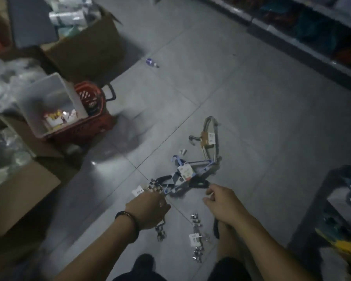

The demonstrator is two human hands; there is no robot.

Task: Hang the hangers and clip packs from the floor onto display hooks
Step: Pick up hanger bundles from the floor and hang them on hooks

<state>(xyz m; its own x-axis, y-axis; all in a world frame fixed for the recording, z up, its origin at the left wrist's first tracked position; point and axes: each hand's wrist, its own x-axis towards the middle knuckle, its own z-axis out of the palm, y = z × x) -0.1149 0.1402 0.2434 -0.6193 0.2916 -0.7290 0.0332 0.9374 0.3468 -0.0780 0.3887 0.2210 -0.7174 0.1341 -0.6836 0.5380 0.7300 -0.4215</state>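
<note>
A heap of hangers lies on the grey tiled floor in front of me. A blue hanger bundle [187, 173] with a paper label crosses a black hanger [199, 183]. A beige-grey hanger bundle [211, 136] lies further off. My left hand [148, 211], with a dark bracelet on the wrist, is closed over a metal clip pack [154, 187] whose ends stick out above and below the fist. My right hand [223, 203] has finger and thumb curled beside the black hanger's end; contact is unclear. Another clip pack [196, 238] lies between my arms.
A red basket [93, 110] holding a clear plastic bin [51, 94] stands at the left among cardboard boxes [85, 47]. A small bottle [152, 62] lies on the floor beyond. Stocked shelves [312, 37] run along the upper right, and a dark rack [316, 203] stands at the right.
</note>
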